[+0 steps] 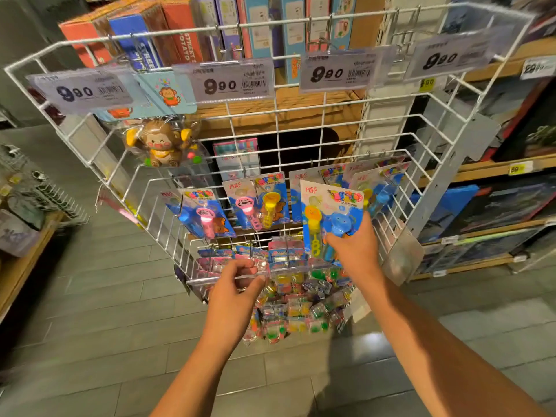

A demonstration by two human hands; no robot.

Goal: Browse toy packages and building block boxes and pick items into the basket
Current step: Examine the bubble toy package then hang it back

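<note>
- Right hand (356, 246) grips a blue bubble-toy package (329, 219) by its lower part, fingers curled round it, in front of the white wire rack (421, 188).
- Left hand (237, 284) sits at the clear price rail (301, 267) on the rack's lower front edge; its fingers are curled, perhaps pinching the rail, though blur hides the contact.
- Similar packages (258, 201) hang on the middle row.
- Monkey toy (161, 142) hangs near the rack's upper left corner.
- Price tags (224, 82) line the top edge.

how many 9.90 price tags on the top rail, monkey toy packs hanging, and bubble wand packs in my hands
9.90 price tags: 4
Monkey toy packs: 1
Bubble wand packs held, in the right hand: 1
Total: 6
</note>
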